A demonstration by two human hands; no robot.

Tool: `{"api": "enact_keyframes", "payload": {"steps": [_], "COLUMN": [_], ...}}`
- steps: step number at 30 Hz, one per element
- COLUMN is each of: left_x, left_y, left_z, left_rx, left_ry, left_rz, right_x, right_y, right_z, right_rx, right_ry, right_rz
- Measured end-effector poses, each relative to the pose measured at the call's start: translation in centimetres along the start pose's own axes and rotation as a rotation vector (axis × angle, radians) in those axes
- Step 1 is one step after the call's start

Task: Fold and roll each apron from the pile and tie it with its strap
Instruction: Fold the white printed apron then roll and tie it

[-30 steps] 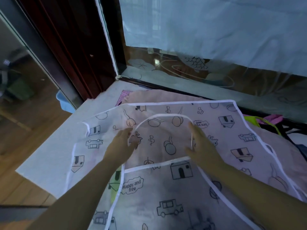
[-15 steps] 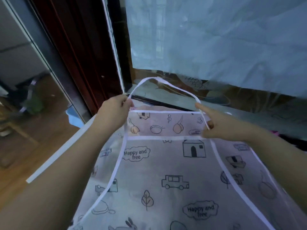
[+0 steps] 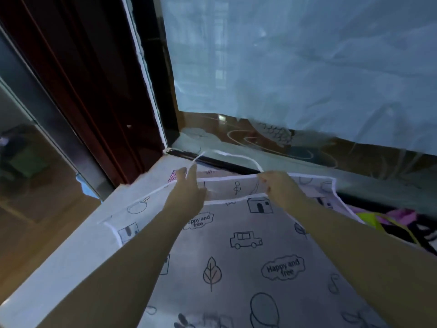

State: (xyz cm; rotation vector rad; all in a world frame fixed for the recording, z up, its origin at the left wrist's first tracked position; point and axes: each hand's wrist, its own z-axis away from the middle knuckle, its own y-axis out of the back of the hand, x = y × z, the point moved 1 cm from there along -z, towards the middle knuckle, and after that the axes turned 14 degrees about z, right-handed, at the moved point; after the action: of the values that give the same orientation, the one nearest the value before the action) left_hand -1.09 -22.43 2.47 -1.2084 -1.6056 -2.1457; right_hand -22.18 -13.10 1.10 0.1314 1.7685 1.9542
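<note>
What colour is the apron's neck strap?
The neck strap is white, matching the edge trim of the apron; the head view shows it best.

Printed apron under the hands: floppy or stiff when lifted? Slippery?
Likely floppy: the apron drapes flat, and its neck strap curls loosely past the left hand. Probably light: the right hand holds its top edge with only a fingertip pinch. The faint sheen suggests smooth film that could slip from a loose grip.

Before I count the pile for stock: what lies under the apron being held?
A second printed apron shows past the left and far edges of the top apron, on white cloth. Anything beneath the middle is covered.
</note>
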Motion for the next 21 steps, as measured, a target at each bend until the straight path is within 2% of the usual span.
{"api": "enact_keyframes", "payload": {"steps": [3, 4, 6, 8, 9, 13, 15, 17, 19, 21], "left_x": [-0.4, -0.2, -1.0, -2.7, -3.5, -6.1, -6.9, -7.3, -7.4, -7.3], "left_y": [-2.4, -3.1, -4.4, -5.8, -6.2, -8.2, -9.2, -10.0, -10.5, -10.8], "left_z": [2.8, 4.0, 6.3, 7.8, 8.0, 7.4, 7.2, 7.2, 7.3, 7.3], "left_rx": [-0.001, -0.084, -0.352, -0.564, -0.611, -0.639, -0.63, -0.611, -0.573, -0.533], "left_ry": [-0.17, -0.224, -0.229, -0.118, -0.074, -0.08, -0.103, -0.117, -0.134, -0.131], "left_rz": [-0.219, -0.268, -0.414, -0.493, -0.511, -0.625, -0.652, -0.664, -0.665, -0.644], "right_x": [0.4, 0.6, 1.2, 1.9, 2.2, 2.4, 1.4, -0.3, -2.0, -2.6], "right_y": [-2.8, -3.6, -5.2, -6.7, -7.5, -8.9, -7.7, -6.0, -4.8, -5.1], "right_z": [-1.9, -2.5, -3.8, -5.1, -5.6, -5.1, -2.8, 0.8, 5.7, 10.9], "right_rx": [-0.006, -0.013, -0.02, -0.019, -0.03, -0.119, -0.031, 0.05, -0.064, -0.294], "right_ry": [0.041, 0.061, 0.078, 0.08, 0.086, 0.053, 0.041, 0.156, 0.314, 0.395], "right_rz": [0.074, 0.127, 0.14, 0.15, 0.152, 0.119, 0.17, 0.271, 0.376, 0.459]}}
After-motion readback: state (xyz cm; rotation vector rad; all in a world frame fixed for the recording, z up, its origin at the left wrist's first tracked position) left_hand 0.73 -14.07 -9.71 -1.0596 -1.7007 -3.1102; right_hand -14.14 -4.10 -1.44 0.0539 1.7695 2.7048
